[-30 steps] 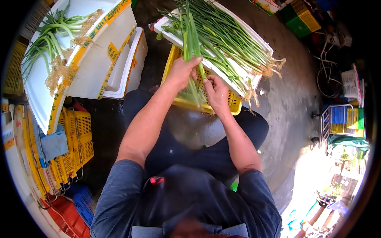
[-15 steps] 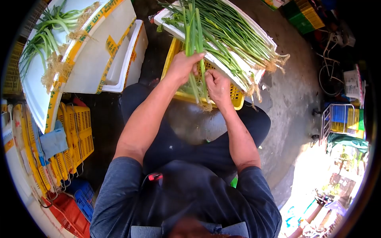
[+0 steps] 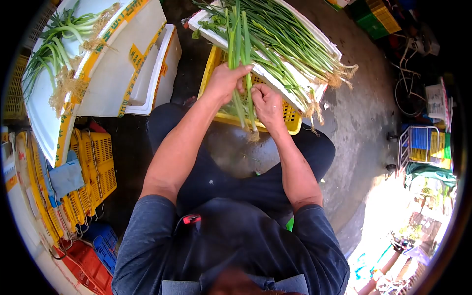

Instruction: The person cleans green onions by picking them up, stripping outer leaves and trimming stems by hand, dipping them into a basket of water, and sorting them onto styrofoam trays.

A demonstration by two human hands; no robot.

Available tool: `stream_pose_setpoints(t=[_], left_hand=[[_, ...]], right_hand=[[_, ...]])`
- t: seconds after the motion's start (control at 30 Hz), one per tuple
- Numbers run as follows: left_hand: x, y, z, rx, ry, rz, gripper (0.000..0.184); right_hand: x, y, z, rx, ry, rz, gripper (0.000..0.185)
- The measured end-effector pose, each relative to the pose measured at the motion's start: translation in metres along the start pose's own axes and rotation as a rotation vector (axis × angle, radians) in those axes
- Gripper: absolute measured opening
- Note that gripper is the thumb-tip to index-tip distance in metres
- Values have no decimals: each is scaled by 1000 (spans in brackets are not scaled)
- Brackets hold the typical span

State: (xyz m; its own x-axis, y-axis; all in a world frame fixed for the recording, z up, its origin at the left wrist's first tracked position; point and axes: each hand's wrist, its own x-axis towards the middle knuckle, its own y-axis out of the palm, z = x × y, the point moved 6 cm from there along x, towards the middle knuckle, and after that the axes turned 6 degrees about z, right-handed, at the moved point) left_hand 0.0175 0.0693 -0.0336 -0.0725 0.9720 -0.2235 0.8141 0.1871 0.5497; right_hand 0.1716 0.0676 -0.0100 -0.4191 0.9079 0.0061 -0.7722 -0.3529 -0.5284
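My left hand (image 3: 225, 84) is closed around a few green onions (image 3: 238, 46), their leaves pointing up and away and their pale root ends hanging below. Close beside these stalks is my right hand (image 3: 268, 105), its fingers pinched together against the nearest one; whatever is between the fingertips is hidden. Both hands are over a yellow plastic crate (image 3: 294, 123) in front of my knees. Across the crate's far side lies a white foam tray (image 3: 209, 24), heaped with long green onions (image 3: 290, 42) whose roots stick out past its right end.
At the left, a white foam lid (image 3: 46, 105) carries more green onions (image 3: 61, 54) with roots on. Foam boxes (image 3: 164, 69) stand beside it. Yellow crates (image 3: 96, 162) are stacked at lower left. A wire cart (image 3: 418, 145) stands at the right on the concrete floor (image 3: 351, 162).
My right hand has shifted slightly up along the stalks, its fingers still pinched. The root ends in my left hand's bunch have swung a little. The tray has stayed put.
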Motion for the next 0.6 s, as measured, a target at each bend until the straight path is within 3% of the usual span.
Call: stream_pose_setpoints(t=[0.6], left_hand=[[-1,5,5,35,-102,113,21]], right_hand=[[-3,8,-34,248,119,87,21]])
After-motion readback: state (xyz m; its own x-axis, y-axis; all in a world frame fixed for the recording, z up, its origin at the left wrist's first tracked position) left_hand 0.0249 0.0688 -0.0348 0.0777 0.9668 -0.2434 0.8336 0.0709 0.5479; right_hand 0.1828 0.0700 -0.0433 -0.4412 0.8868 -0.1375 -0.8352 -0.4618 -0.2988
